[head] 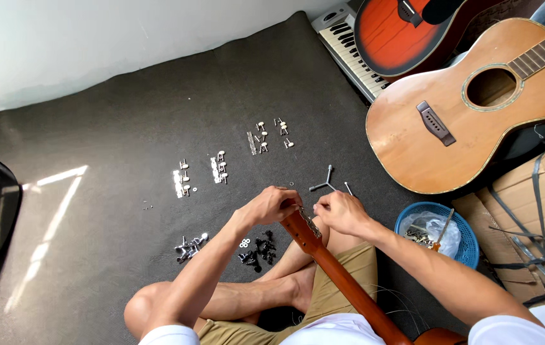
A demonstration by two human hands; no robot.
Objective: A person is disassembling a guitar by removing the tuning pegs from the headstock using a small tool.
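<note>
Left hand [274,206] clamped on guitar headstock [301,225], steadying it; right hand [341,212] pinches fitting at headstock edge. Tuning machines [181,180] sorted in sets beyond headstock, within reach.

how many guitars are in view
3. A light-wood guitar lies at the right, a red sunburst guitar sits behind it at the top, and one guitar's neck rests across the person's lap, body mostly out of frame.

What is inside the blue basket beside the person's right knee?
The blue basket holds a crumpled clear plastic bag, small metal parts and a stick-like handle. Whatever lies beneath the bag is hidden.
</note>
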